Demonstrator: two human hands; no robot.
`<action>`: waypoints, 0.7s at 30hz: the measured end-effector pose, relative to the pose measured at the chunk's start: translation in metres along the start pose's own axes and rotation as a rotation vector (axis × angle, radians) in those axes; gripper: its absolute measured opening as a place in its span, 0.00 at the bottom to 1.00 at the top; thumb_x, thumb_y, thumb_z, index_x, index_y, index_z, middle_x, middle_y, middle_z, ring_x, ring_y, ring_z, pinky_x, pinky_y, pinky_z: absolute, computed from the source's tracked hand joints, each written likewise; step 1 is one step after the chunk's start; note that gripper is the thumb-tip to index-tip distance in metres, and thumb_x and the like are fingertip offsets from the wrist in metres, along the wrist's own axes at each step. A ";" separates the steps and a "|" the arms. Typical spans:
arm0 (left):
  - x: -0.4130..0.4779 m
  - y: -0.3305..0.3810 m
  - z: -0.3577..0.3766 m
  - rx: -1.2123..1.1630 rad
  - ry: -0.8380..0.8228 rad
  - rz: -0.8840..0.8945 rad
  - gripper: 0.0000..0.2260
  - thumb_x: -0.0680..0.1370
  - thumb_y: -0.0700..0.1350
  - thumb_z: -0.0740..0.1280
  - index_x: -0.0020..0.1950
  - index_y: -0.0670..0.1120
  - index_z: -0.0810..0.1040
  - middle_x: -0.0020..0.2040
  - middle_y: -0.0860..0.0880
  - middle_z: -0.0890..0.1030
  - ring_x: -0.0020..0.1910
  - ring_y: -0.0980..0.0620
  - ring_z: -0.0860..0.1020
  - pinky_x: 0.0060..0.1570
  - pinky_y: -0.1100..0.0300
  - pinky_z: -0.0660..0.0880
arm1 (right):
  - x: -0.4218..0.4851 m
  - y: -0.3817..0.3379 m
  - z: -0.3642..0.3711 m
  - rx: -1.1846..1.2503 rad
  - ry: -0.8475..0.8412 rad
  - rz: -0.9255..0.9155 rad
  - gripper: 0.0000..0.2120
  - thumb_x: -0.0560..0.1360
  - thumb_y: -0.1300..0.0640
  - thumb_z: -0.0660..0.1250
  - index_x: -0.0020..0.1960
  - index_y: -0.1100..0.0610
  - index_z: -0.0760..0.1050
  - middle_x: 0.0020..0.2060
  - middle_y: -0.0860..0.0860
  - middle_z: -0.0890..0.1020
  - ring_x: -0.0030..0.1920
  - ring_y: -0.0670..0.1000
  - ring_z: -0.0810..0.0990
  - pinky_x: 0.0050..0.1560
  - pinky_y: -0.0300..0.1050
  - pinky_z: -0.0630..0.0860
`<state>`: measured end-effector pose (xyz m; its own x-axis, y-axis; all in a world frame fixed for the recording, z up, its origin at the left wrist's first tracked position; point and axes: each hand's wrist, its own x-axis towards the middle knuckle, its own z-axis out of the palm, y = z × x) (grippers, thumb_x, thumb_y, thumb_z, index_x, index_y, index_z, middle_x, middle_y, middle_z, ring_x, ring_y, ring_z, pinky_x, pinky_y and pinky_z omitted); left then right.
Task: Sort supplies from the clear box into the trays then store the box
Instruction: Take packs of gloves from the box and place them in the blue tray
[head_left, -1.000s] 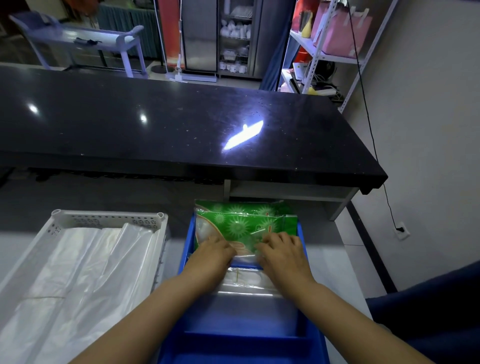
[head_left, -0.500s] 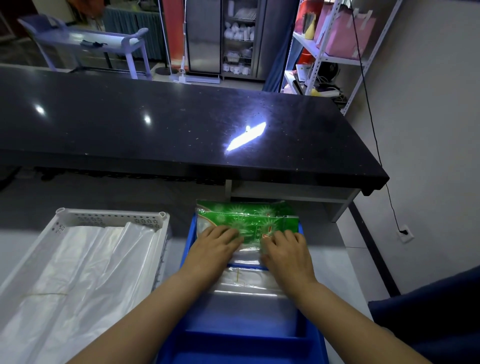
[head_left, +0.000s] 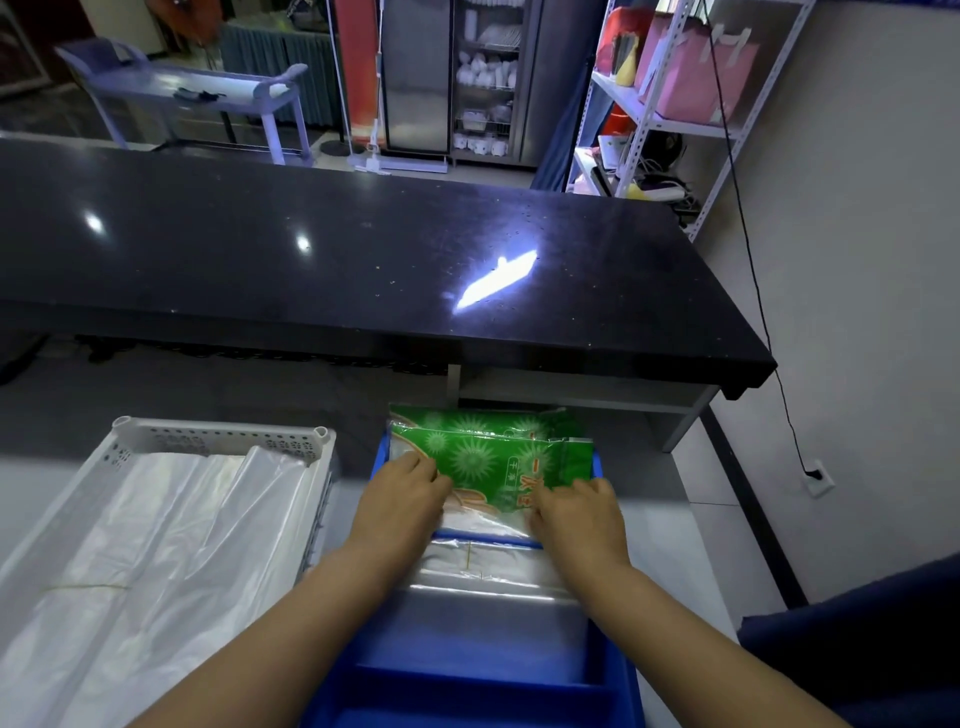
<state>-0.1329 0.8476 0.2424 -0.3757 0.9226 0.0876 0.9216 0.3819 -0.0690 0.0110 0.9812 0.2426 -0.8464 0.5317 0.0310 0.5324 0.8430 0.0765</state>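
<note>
A green printed packet (head_left: 493, 457) lies in the far compartment of the blue tray (head_left: 467, 691), leaning over its far rim. My left hand (head_left: 400, 499) presses on the packet's near left part, fingers bent on it. My right hand (head_left: 579, 514) holds the near right edge. Clear plastic bags (head_left: 488, 566) lie in the tray's middle compartment, under my wrists. The clear box is not in view.
A white perforated tray (head_left: 218, 434) holding white plastic bags (head_left: 156, 545) stands to the left of the blue tray. A long black counter (head_left: 311, 260) overhangs just beyond both trays. A dark blue seat (head_left: 857, 639) is at the right.
Both hands have spread apart on the packet, the left toward its left edge and the right toward its right edge. The packet stays in the far compartment.
</note>
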 end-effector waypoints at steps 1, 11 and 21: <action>0.000 0.001 0.000 0.017 -0.007 -0.008 0.12 0.53 0.41 0.79 0.29 0.45 0.78 0.30 0.47 0.78 0.30 0.46 0.78 0.25 0.61 0.68 | -0.001 0.001 -0.002 -0.042 0.024 -0.034 0.13 0.49 0.58 0.81 0.28 0.52 0.78 0.21 0.48 0.76 0.26 0.52 0.76 0.33 0.43 0.74; -0.015 -0.007 -0.028 0.051 0.012 -0.100 0.15 0.45 0.38 0.78 0.23 0.45 0.75 0.21 0.48 0.75 0.19 0.46 0.74 0.18 0.65 0.65 | -0.004 0.013 -0.020 -0.078 -0.040 -0.169 0.14 0.46 0.65 0.78 0.28 0.55 0.78 0.26 0.51 0.79 0.31 0.53 0.78 0.34 0.43 0.74; -0.110 -0.050 -0.069 0.073 0.180 -0.463 0.05 0.68 0.40 0.72 0.33 0.43 0.79 0.27 0.46 0.78 0.26 0.43 0.75 0.24 0.59 0.66 | 0.003 -0.031 -0.031 -0.066 0.164 -0.403 0.11 0.52 0.67 0.74 0.32 0.58 0.79 0.26 0.54 0.78 0.30 0.57 0.76 0.29 0.46 0.71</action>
<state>-0.1315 0.7234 0.3052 -0.7149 0.6338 0.2955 0.6505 0.7577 -0.0515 -0.0081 0.9541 0.2715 -0.9802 0.1372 0.1428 0.1618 0.9706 0.1782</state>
